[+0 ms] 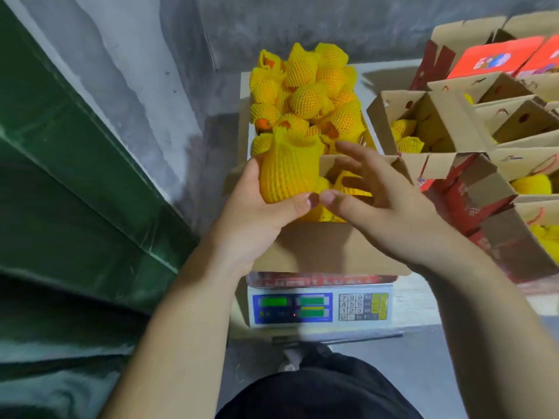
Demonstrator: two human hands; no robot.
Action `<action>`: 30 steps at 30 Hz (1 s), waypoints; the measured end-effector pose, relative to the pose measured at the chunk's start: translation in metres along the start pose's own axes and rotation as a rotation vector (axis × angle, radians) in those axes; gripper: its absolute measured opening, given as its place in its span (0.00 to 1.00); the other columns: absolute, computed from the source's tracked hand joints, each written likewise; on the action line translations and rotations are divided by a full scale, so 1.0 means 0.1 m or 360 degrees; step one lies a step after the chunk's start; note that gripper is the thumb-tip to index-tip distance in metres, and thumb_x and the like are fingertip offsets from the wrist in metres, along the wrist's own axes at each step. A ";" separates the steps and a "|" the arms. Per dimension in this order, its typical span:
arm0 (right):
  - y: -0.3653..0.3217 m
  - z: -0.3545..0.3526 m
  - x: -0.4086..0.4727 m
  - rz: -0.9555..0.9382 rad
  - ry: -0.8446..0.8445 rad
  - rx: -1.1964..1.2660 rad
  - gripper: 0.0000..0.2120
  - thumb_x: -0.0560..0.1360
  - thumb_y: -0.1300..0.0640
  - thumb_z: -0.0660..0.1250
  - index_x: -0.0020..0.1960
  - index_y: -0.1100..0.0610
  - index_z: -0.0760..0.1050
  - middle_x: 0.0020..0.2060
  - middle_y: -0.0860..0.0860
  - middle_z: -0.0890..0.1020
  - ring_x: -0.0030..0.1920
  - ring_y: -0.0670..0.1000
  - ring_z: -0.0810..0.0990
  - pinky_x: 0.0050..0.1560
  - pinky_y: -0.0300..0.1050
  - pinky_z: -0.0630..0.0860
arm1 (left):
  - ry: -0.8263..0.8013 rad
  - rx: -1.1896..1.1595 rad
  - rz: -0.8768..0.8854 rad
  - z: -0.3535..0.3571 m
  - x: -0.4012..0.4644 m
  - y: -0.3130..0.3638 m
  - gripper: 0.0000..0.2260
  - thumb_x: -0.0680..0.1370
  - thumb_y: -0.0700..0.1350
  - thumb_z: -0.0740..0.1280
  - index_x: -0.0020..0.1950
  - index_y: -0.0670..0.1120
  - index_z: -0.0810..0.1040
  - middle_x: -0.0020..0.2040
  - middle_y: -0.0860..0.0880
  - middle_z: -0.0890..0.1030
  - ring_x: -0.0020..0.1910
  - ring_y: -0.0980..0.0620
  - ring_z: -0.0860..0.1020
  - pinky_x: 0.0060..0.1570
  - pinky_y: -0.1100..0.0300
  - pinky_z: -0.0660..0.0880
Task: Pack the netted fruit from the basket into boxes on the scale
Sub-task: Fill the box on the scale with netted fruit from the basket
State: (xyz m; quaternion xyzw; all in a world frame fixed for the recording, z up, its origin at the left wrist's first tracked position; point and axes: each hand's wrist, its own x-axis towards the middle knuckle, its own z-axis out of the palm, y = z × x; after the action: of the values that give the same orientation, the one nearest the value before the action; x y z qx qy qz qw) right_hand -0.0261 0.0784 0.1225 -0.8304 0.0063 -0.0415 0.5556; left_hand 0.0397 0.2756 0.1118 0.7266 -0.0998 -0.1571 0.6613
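My left hand (257, 216) grips a fruit in yellow foam netting (287, 170) above the open cardboard box (326, 249) that stands on the electronic scale (320, 306). My right hand (381, 204) hovers over the box beside that fruit, fingers spread and relaxed, holding nothing. More netted fruit lies inside the box under my hands, mostly hidden. Behind the box a pile of netted fruit (305, 95) fills a container whose sides I can barely see.
To the right, several open cardboard boxes (435, 122) hold netted fruit, with red printed boxes (493, 62) behind. A green surface (75, 182) and grey wall fill the left. My dark-clothed lap is at the bottom.
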 end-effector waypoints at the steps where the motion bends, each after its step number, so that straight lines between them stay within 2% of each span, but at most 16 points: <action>1: -0.03 0.11 -0.03 -0.0049 -0.0088 0.0095 0.35 0.74 0.39 0.73 0.78 0.43 0.65 0.71 0.43 0.77 0.72 0.45 0.74 0.70 0.57 0.74 | -0.0018 0.0049 0.0010 -0.01 -0.06 -0.01 0.42 0.65 0.58 0.81 0.76 0.58 0.70 0.66 0.52 0.82 0.64 0.48 0.81 0.65 0.41 0.78; 4: -0.12 0.40 -0.10 -0.0127 -0.0190 0.0216 0.28 0.78 0.49 0.73 0.75 0.51 0.70 0.65 0.49 0.81 0.67 0.51 0.79 0.69 0.60 0.75 | -0.0090 0.0159 0.0074 -0.06 -0.19 -0.05 0.42 0.73 0.46 0.80 0.80 0.63 0.62 0.70 0.51 0.77 0.66 0.47 0.79 0.64 0.42 0.79; 7: -0.20 0.54 -0.14 -0.0077 -0.0060 0.0309 0.26 0.77 0.49 0.72 0.73 0.52 0.72 0.62 0.50 0.83 0.65 0.52 0.80 0.68 0.61 0.76 | -0.0147 0.0218 0.0111 -0.17 -0.29 -0.09 0.43 0.73 0.43 0.77 0.80 0.64 0.58 0.71 0.50 0.75 0.66 0.48 0.79 0.63 0.44 0.80; 9: -0.23 0.61 -0.19 -0.0002 -0.0011 0.0373 0.23 0.77 0.48 0.71 0.70 0.51 0.74 0.60 0.50 0.84 0.63 0.52 0.82 0.66 0.61 0.78 | -0.0145 0.0210 0.0124 -0.23 -0.33 -0.10 0.41 0.74 0.44 0.77 0.80 0.63 0.60 0.73 0.51 0.74 0.68 0.49 0.78 0.64 0.44 0.80; 12: -0.25 0.67 -0.24 0.0070 0.0015 0.0422 0.23 0.75 0.49 0.73 0.68 0.50 0.75 0.59 0.50 0.84 0.62 0.52 0.83 0.66 0.61 0.78 | -0.0166 0.0220 0.0109 -0.31 -0.36 -0.11 0.39 0.74 0.43 0.79 0.81 0.56 0.65 0.73 0.49 0.76 0.70 0.45 0.78 0.66 0.42 0.78; 16: -0.28 0.73 -0.28 0.0144 -0.0014 0.0383 0.30 0.73 0.47 0.77 0.71 0.52 0.72 0.61 0.52 0.83 0.63 0.54 0.82 0.66 0.62 0.78 | -0.0178 0.0489 0.0222 -0.42 -0.41 -0.10 0.27 0.78 0.46 0.76 0.77 0.52 0.74 0.64 0.49 0.83 0.62 0.47 0.82 0.62 0.43 0.81; 19: -0.27 0.80 -0.28 0.0215 0.0004 0.0491 0.32 0.72 0.47 0.78 0.71 0.53 0.71 0.62 0.55 0.82 0.63 0.57 0.82 0.66 0.64 0.78 | -0.0147 0.0650 0.0285 -0.51 -0.45 -0.09 0.17 0.80 0.45 0.73 0.69 0.51 0.80 0.54 0.48 0.86 0.52 0.46 0.84 0.51 0.41 0.84; 21: -0.26 0.85 -0.28 0.0224 0.0004 0.0626 0.31 0.72 0.51 0.77 0.71 0.54 0.71 0.62 0.58 0.82 0.63 0.60 0.82 0.65 0.65 0.78 | -0.0121 0.0674 0.0301 -0.55 -0.45 -0.10 0.13 0.81 0.45 0.72 0.66 0.52 0.82 0.52 0.47 0.86 0.49 0.46 0.85 0.45 0.42 0.84; 24: -0.24 0.94 -0.26 0.0172 0.0048 0.0825 0.29 0.73 0.57 0.75 0.71 0.57 0.70 0.61 0.61 0.82 0.62 0.61 0.82 0.65 0.63 0.79 | -0.0135 0.0620 0.0343 -0.56 -0.47 -0.09 0.14 0.82 0.45 0.72 0.67 0.53 0.82 0.53 0.48 0.87 0.52 0.47 0.85 0.50 0.42 0.84; 26: -0.21 0.91 -0.22 0.0088 0.0188 0.0844 0.28 0.73 0.58 0.76 0.69 0.58 0.70 0.60 0.62 0.82 0.62 0.62 0.82 0.65 0.63 0.79 | -0.0147 0.0477 0.0396 -0.56 -0.49 -0.08 0.16 0.82 0.44 0.72 0.70 0.51 0.81 0.57 0.51 0.87 0.57 0.52 0.85 0.57 0.49 0.83; 28: -0.16 0.75 -0.16 -0.0003 0.0500 0.0602 0.31 0.68 0.53 0.77 0.68 0.56 0.70 0.56 0.58 0.82 0.59 0.55 0.83 0.62 0.57 0.81 | -0.0076 0.0406 0.0408 -0.61 -0.48 -0.08 0.15 0.83 0.44 0.71 0.70 0.50 0.81 0.57 0.55 0.87 0.56 0.61 0.84 0.53 0.63 0.81; 30: -0.08 0.51 -0.09 -0.0080 0.0808 0.0241 0.34 0.66 0.51 0.77 0.68 0.52 0.67 0.54 0.52 0.79 0.55 0.52 0.82 0.56 0.56 0.82 | -0.0001 0.0436 0.0402 -0.69 -0.47 -0.08 0.13 0.83 0.45 0.69 0.69 0.51 0.82 0.56 0.57 0.87 0.55 0.65 0.83 0.51 0.68 0.79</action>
State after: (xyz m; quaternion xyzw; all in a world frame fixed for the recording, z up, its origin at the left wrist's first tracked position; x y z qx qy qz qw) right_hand -0.0312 0.1287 0.1106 -0.7493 0.1217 -0.2626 0.5957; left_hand 0.0203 0.3575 0.1133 0.7916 -0.2108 -0.0580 0.5706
